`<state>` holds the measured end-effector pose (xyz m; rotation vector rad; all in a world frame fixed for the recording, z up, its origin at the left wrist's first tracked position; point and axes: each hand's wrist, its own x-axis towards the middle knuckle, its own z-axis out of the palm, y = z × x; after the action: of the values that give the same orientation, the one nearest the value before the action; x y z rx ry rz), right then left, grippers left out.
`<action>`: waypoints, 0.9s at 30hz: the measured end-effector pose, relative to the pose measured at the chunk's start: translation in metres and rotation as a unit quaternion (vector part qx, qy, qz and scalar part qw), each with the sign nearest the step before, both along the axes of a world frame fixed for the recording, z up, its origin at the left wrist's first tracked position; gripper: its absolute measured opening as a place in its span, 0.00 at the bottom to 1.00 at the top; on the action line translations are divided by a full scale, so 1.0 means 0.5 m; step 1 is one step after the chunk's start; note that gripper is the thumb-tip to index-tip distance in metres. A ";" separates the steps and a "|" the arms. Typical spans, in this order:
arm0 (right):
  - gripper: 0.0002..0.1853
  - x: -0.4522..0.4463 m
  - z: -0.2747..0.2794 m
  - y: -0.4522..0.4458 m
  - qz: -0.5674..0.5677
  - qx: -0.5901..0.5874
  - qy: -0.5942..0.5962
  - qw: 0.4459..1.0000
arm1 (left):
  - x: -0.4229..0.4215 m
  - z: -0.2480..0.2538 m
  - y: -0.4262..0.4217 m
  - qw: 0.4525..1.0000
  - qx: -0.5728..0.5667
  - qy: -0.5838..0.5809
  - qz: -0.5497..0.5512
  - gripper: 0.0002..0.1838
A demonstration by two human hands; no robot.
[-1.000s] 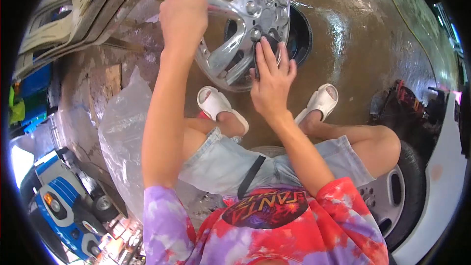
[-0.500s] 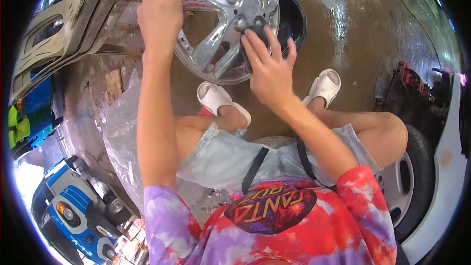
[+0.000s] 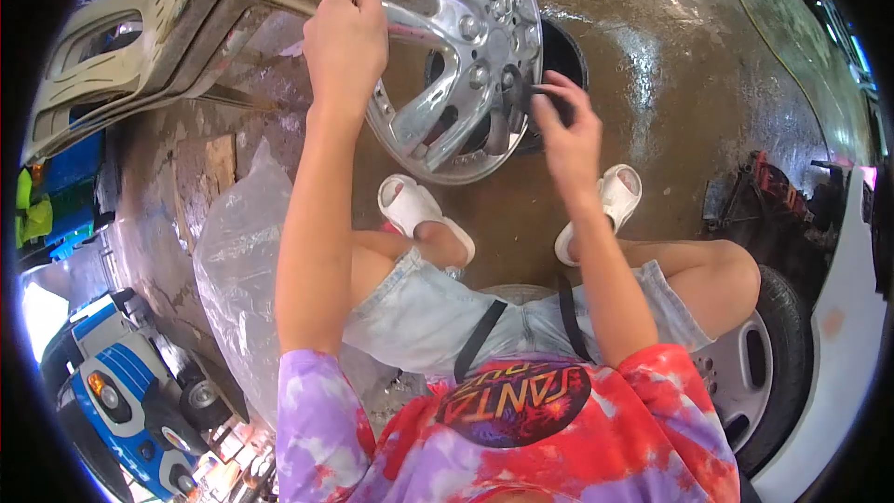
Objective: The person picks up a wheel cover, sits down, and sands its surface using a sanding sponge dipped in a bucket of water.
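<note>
A shiny chrome wheel cover (image 3: 438,121), with wide spokes and moulded lug nuts, is held up above the wet floor. My left hand (image 3: 346,33) is closed around its upper-left edge. My right hand (image 3: 570,130) is beside the cover's right edge, fingers bent around a dark pad (image 3: 529,99), which looks like a sponge and is partly hidden by the fingers. Behind the cover stands a black tub (image 3: 565,61), mostly blocked from sight.
Stacked beige plastic chairs (image 3: 140,47) stand at the left, above clear plastic sheeting (image 3: 247,251). A tyred wheel (image 3: 778,363) lies close by my right knee. Red and black metal equipment (image 3: 768,191) sits at the right; a blue and white toy-like vehicle (image 3: 130,401) is lower left.
My right hand has moved right, from the middle of the wheel cover to its edge, with the dark pad. The cover and my left hand have shifted slightly right and down in view.
</note>
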<state>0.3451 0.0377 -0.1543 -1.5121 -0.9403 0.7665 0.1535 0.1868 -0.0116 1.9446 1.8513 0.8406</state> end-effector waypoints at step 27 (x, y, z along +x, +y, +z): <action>0.13 -0.006 0.004 0.142 0.063 0.193 -0.243 0.948 | 0.012 0.000 0.000 1.000 0.020 0.011 0.003 0.21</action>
<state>0.3423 0.1088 -0.1522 -1.3171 -1.4735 0.2650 0.1595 0.1867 -0.0114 1.9811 1.8687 0.8684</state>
